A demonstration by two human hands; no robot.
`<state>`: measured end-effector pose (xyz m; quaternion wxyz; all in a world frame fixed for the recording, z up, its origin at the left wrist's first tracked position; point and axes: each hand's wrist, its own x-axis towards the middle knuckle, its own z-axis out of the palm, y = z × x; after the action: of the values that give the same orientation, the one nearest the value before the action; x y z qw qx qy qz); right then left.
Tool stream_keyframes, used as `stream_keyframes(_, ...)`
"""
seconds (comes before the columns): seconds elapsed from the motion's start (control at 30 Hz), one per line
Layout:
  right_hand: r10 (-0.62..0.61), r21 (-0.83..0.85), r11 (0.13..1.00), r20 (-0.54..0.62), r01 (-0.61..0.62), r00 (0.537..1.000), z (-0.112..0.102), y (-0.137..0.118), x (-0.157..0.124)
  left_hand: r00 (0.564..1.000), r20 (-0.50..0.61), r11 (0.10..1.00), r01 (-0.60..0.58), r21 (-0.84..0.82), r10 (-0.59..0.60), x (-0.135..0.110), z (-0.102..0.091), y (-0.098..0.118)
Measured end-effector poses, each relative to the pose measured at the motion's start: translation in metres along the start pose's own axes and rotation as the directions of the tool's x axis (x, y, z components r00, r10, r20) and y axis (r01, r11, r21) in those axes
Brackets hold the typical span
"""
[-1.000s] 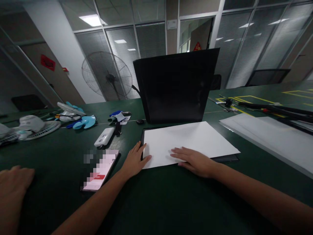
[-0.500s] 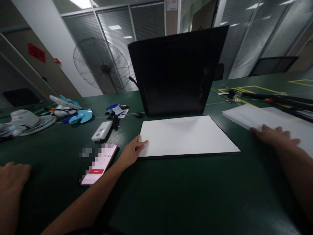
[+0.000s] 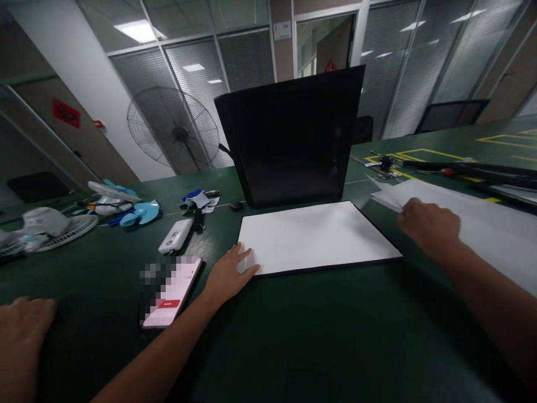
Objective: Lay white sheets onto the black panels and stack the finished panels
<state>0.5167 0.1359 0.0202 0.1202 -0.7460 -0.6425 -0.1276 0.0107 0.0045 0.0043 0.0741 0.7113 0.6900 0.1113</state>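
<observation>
My left hand (image 3: pixel 230 273) lies with its fingers spread over the near left corner of a white sheet (image 3: pixel 310 238) that has a dark border beneath it. Directly behind the sheet stands a large black panel (image 3: pixel 293 140), leaning back; how it joins the dark border I cannot tell. On the right, my right hand (image 3: pixel 432 226) is closed on the left edge of the white paper (image 3: pixel 482 235), and that edge is lifted and bent off the table. The fingertips of that hand are partly hidden.
Another person's hand (image 3: pixel 27 322) rests at the left. Nearby lie a phone (image 3: pixel 176 296), a white power bank (image 3: pixel 176 235), a black mouse (image 3: pixel 236 206) and blue fan blades (image 3: pixel 145 212). Black rods (image 3: pixel 470 170) lie behind the paper on the green table (image 3: pixel 319 336).
My right hand has gone from lying flat over the paper to gripping its left edge, which has risen. My left fingers have spread further over the sheet's corner. The camera view has shifted slightly.
</observation>
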Motion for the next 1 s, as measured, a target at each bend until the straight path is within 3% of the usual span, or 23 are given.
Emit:
stream_keyframes(0.07, -0.082, 0.012, 0.997, 0.019, 0.082, 0.996, -0.011, -0.042, -0.021, 1.000, -0.003, 1.000, 0.013, 0.010, -0.013, -0.002, -0.002, 0.004)
stream_keyframes(0.13, -0.242, 0.058, 0.969, 0.044, 0.240, 0.969, -0.017, -0.083, -0.046, 1.000, -0.009, 1.000, 0.016, 0.006, -0.016, -0.003, -0.004, 0.006)
stream_keyframes(0.2, -0.469, 0.132, 0.878, 0.044, 0.461, 0.882, -0.018, -0.118, -0.070, 1.000, -0.016, 1.000, 0.011, -0.015, -0.011, -0.004, -0.005, 0.005)
stream_keyframes(0.27, -0.653, 0.192, 0.745, 0.020, 0.638, 0.757, -0.016, -0.141, -0.089, 1.000, -0.021, 0.998, -0.004, -0.070, 0.002, -0.004, -0.005, 0.003)
stream_keyframes(0.33, -0.756, 0.240, 0.637, 0.011, 0.733, 0.654, -0.012, -0.152, -0.098, 0.999, -0.042, 0.988, -0.017, -0.155, 0.010, -0.003, -0.006, -0.001)
stream_keyframes(0.43, -0.834, 0.357, 0.525, 0.035, 0.773, 0.551, -0.006, -0.152, -0.098, 0.996, -0.087, 0.969, -0.017, -0.248, -0.005, -0.001, -0.006, -0.006)
stream_keyframes(0.57, -0.860, 0.498, 0.468, 0.068, 0.730, 0.505, -0.006, -0.147, -0.096, 0.995, -0.092, 0.970, 0.014, -0.243, -0.037, 0.000, -0.005, -0.008)
stream_keyframes(0.7, -0.901, 0.585, 0.357, 0.010, 0.729, 0.433, -0.008, -0.149, -0.096, 0.997, -0.071, 0.991, 0.002, -0.135, -0.012, 0.000, -0.003, -0.006)
stream_keyframes(0.73, -0.897, 0.583, 0.352, -0.013, 0.732, 0.442, -0.007, -0.148, -0.092, 0.998, -0.067, 0.994, -0.010, -0.108, 0.002, 0.001, -0.003, -0.005)
stream_keyframes(0.77, -0.874, 0.565, 0.383, -0.033, 0.731, 0.484, -0.005, -0.143, -0.085, 0.998, -0.061, 0.996, -0.025, -0.089, 0.019, 0.001, -0.002, -0.004)
stream_keyframes(0.83, -0.742, 0.481, 0.565, -0.059, 0.670, 0.668, 0.003, -0.124, -0.062, 0.998, -0.045, 0.996, -0.056, -0.064, 0.053, 0.001, 0.000, -0.003)
stream_keyframes(0.9, -0.493, 0.369, 0.791, -0.089, 0.489, 0.865, 0.015, -0.090, -0.032, 0.997, -0.028, 0.996, -0.079, -0.038, 0.078, 0.001, 0.002, -0.003)
stream_keyframes(0.93, -0.398, 0.342, 0.847, -0.098, 0.406, 0.912, 0.022, -0.069, -0.017, 0.996, -0.024, 0.996, -0.085, -0.022, 0.085, 0.001, 0.002, -0.003)
stream_keyframes(1.0, -0.238, 0.300, 0.916, -0.127, 0.266, 0.963, 0.036, -0.022, 0.010, 0.996, -0.027, 0.997, -0.082, 0.008, 0.082, 0.001, 0.003, -0.002)
